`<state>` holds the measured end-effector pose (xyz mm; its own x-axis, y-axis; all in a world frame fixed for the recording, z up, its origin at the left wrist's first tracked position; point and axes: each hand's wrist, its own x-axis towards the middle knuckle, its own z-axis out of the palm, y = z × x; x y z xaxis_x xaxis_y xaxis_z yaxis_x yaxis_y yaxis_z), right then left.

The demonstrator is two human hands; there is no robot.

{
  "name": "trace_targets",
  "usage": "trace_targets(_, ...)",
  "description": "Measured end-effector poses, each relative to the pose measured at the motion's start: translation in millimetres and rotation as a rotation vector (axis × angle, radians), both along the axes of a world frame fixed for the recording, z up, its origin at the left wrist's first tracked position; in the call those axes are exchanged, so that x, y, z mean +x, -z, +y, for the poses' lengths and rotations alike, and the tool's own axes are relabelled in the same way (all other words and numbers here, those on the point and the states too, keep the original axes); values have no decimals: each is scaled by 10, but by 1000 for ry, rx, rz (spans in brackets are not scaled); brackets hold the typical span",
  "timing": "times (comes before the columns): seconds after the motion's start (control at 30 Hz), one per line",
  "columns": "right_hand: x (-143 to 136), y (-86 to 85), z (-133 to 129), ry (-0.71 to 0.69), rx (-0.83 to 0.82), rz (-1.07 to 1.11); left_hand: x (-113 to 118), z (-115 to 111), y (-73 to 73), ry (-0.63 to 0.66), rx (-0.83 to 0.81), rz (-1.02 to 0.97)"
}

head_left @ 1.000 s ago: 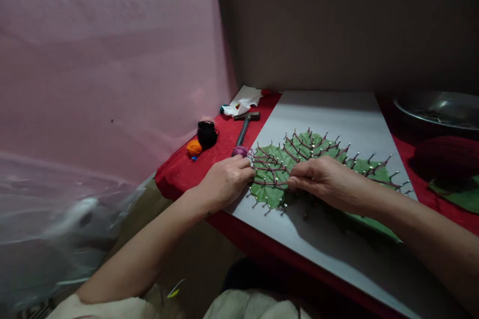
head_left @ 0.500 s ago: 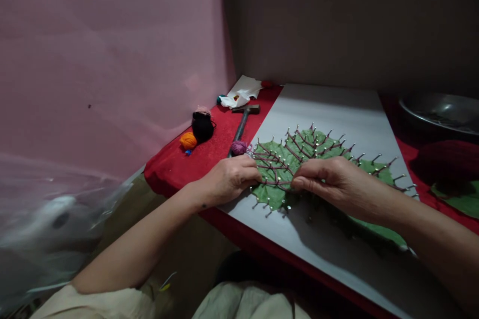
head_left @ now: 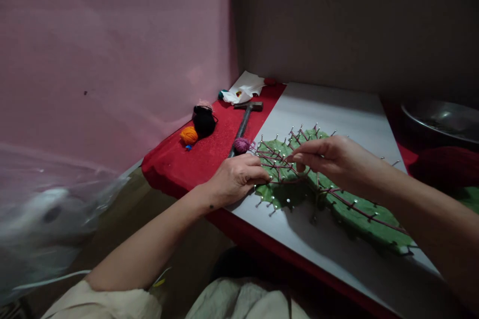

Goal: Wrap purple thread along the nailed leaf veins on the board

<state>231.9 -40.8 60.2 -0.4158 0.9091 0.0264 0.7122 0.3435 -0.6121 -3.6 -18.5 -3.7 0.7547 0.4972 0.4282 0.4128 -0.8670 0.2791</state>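
A large green leaf [head_left: 359, 209] lies on the white board, ringed and crossed by upright nails, with purple yarn [head_left: 279, 165] strung between many of them. My left hand [head_left: 239, 174] rests at the leaf's left edge, its fingers closed on the yarn beside a nail; the fingertips are partly hidden. Over the middle of the leaf is my right hand [head_left: 333, 159], thumb and forefinger pinched on the yarn close to the nails. A small purple yarn ball [head_left: 242, 145] sits just beyond my left hand.
The white board [head_left: 325, 102] lies on a red cloth [head_left: 172, 172]. Left of it are a hammer [head_left: 245, 119], an orange yarn ball [head_left: 189, 135], a black yarn ball [head_left: 204, 122] and crumpled white paper [head_left: 245, 87]. A metal bowl [head_left: 445, 117] stands at the right.
My right hand has risen and shifted slightly away from me over the leaf, uncovering its lower middle. My left hand stays at the left edge. The view has shifted a little.
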Motion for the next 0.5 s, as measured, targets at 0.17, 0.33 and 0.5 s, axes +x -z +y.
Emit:
trace_targets(0.17, 14, -34, 80, 79, -71, 144, 15, 10, 21, 11, -1, -33)
trace_targets(0.33, 57, 15, 6, 64, -269, 529, 15, 16, 43, 7, 1, -45)
trace_targets(0.5, 54, -94, -84, 103, -313, 708, 6, 13, 51, 1, 18, -51)
